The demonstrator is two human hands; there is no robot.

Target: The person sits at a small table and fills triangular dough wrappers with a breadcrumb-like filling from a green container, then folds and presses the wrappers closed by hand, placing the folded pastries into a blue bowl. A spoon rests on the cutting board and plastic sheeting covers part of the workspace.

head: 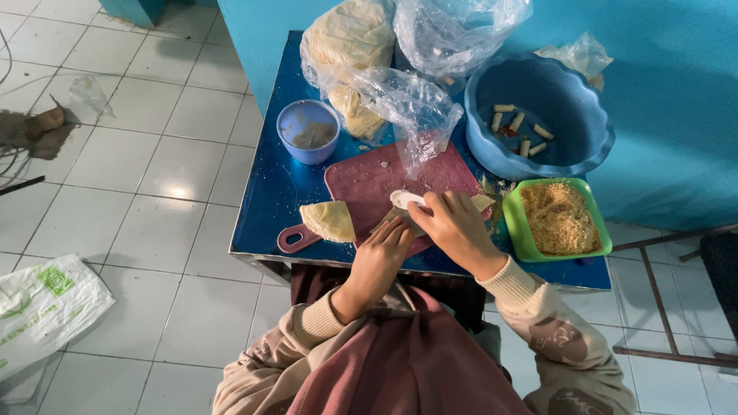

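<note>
Two hands, left (pixel 382 250) and right (pixel 453 223), together on one wrapper (pixel 407 201); one board (pixel 369 180), two bowls.

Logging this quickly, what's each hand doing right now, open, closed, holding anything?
Left hand: open, fingers flat on the wrapper on the cutting board.
Right hand: curled over the same wrapper; whether it grips cannot be told.

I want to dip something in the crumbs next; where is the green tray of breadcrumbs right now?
The green tray sits at the table's right front, just right of the right hand and below the big blue bowl.
</note>
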